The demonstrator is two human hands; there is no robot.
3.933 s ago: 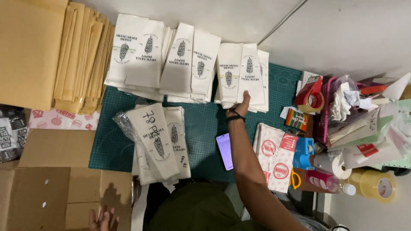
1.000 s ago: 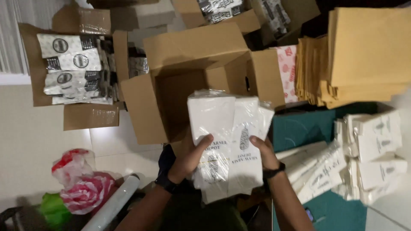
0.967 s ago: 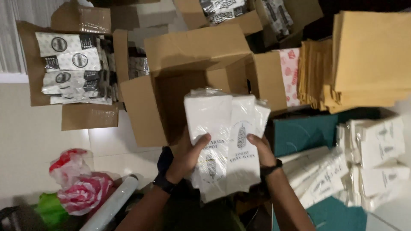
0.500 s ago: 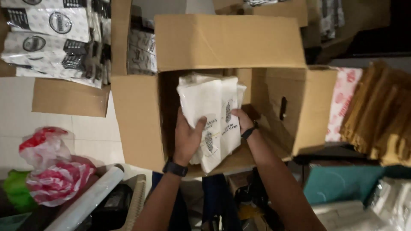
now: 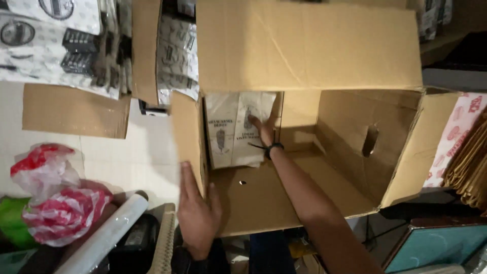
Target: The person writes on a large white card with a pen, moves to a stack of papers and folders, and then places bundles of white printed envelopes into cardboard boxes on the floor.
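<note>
The right hand [image 5: 264,129] lies flat, fingers extended, against a stack of white paper bags [image 5: 234,129] standing upright in the left end of an open cardboard box [image 5: 355,132]; its palm side is hidden. The left hand [image 5: 197,210] rests open on the box's near-left flap [image 5: 188,139], which cuts off the stack's left edge. The top flap hides the bag tops. Left of the box: red-and-white plastic bags [image 5: 56,203], a clear film roll [image 5: 104,236], and another carton of printed pouches [image 5: 56,40], partly out of frame.
</note>
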